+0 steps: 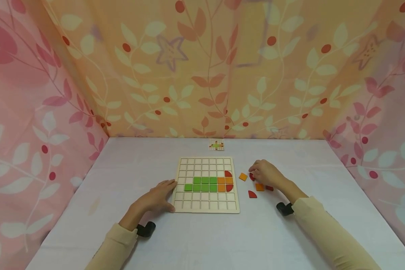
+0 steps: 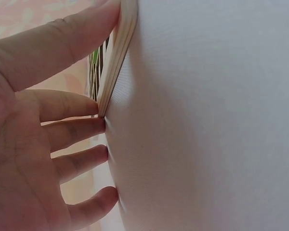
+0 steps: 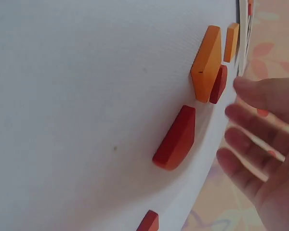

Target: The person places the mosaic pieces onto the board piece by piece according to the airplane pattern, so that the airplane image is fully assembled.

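A square wooden grid board [image 1: 189,164] lies on the table, with green squares [image 1: 205,183], orange squares [image 1: 221,183] and two red quarter-round pieces [image 1: 228,174] in its cells. My left hand [image 1: 155,197] rests at the board's left edge. Its thumb touches the rim and the fingers reach out straight, spread over the cloth in the left wrist view. To the right of the board, my right hand [image 1: 269,174] hovers with loosely bent fingers over a loose red quarter-round piece [image 1: 251,177]. In the right wrist view nothing sits between thumb and fingers, which are close to the red piece [image 3: 220,85].
Loose orange squares [image 1: 243,176] and a red quarter-round piece [image 1: 252,194] lie right of the board, with more partly under the right hand. A small pattern card [image 1: 216,144] lies beyond the board. Patterned curtains [image 1: 168,93] enclose the white table [image 1: 202,240].
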Demonstrator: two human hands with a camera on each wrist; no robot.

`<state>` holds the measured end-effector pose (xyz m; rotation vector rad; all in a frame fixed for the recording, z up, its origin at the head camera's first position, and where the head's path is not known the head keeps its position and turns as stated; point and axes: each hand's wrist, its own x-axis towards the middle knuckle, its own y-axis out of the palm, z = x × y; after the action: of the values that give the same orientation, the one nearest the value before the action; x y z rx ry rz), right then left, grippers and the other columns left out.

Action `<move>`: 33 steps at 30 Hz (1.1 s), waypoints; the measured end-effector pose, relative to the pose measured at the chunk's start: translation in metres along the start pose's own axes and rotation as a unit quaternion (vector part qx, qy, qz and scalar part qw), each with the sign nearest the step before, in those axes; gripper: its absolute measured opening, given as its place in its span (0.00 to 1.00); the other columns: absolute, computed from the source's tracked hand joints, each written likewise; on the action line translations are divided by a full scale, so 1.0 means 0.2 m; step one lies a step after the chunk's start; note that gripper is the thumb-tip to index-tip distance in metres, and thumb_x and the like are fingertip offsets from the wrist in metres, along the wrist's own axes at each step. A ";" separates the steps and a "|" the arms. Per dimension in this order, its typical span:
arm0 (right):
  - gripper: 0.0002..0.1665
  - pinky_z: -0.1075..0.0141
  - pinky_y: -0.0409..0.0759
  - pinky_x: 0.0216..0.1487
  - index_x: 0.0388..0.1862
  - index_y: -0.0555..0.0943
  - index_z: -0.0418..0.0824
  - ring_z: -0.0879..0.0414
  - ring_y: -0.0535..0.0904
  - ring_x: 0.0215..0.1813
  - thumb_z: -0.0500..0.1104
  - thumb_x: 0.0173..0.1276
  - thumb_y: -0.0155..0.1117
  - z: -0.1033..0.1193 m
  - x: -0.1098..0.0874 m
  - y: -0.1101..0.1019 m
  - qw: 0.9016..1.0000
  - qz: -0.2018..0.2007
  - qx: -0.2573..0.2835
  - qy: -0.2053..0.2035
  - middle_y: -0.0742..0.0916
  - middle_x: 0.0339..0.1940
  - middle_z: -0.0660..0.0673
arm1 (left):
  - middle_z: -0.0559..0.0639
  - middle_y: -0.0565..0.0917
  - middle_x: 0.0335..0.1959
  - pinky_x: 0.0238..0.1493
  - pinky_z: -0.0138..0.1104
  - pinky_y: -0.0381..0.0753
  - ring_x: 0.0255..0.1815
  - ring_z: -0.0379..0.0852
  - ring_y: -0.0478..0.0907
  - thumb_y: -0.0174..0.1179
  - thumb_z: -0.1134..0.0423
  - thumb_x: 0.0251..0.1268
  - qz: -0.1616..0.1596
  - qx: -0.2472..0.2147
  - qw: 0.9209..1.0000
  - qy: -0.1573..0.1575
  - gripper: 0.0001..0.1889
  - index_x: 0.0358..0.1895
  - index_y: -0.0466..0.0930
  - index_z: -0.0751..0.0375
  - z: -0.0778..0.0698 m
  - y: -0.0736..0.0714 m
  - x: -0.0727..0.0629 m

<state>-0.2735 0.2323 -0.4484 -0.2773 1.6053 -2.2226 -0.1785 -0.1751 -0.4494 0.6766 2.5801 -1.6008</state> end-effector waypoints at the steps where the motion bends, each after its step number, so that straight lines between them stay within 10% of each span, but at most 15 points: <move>1: 0.10 0.55 0.82 0.49 0.42 0.88 0.38 0.49 0.78 0.43 0.36 0.63 0.64 0.00 0.00 0.00 1.000 0.003 -0.001 -0.013 0.87 0.40 0.43 | 0.62 0.59 0.76 0.71 0.61 0.57 0.78 0.64 0.52 0.76 0.59 0.46 -0.001 0.001 1.000 0.000 0.49 0.73 0.59 0.67 0.00 0.00 0.00; 33: 0.11 0.60 0.82 0.44 0.39 0.88 0.39 0.53 0.76 0.40 0.34 0.57 0.67 -0.02 -0.02 -0.01 0.999 0.025 -0.017 -0.019 0.87 0.37 0.47 | 0.63 0.61 0.76 0.70 0.62 0.58 0.77 0.64 0.53 0.76 0.60 0.46 -0.002 0.001 1.000 -0.001 0.49 0.73 0.60 0.68 0.00 0.00 0.00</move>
<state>-0.2712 0.2385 -0.4478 -0.2839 1.6145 -2.1408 -0.1784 -0.1742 -0.4496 0.6695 2.5820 -1.6036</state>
